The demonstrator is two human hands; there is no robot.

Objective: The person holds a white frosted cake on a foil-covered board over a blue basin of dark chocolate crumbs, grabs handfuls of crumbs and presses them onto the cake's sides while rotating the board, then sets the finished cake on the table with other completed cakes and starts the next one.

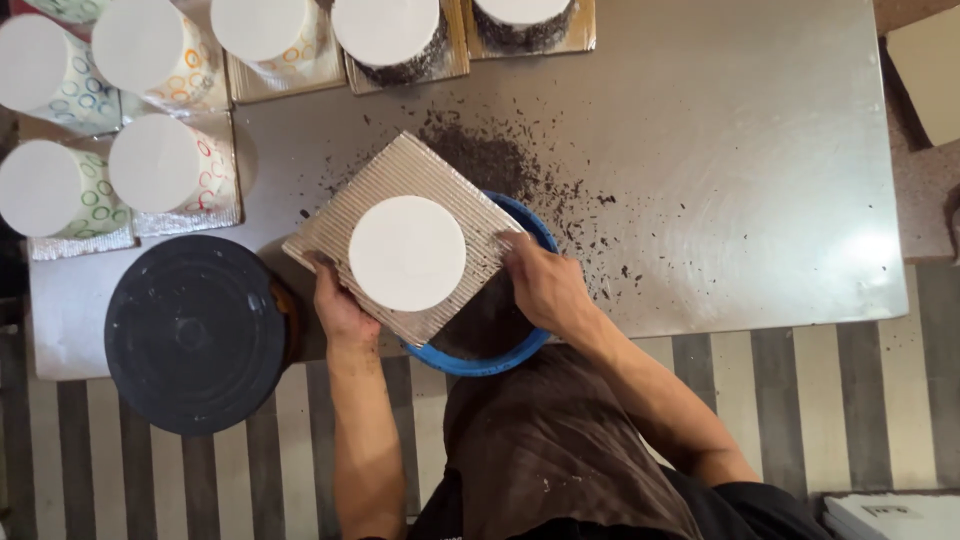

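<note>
Fingers of both hands grip a silver board carrying a white cake: left hand at the lower-left edge, right hand at the right edge. Board is held over a blue bowl (dark crumbs inside) on the steel table.

- Cake on board, over bowl — table centre.
- Turntable at eight o'clock.
- More cakes from ten to twelve o'clock.

Both hands apparently clamped, fingers curled.
</note>
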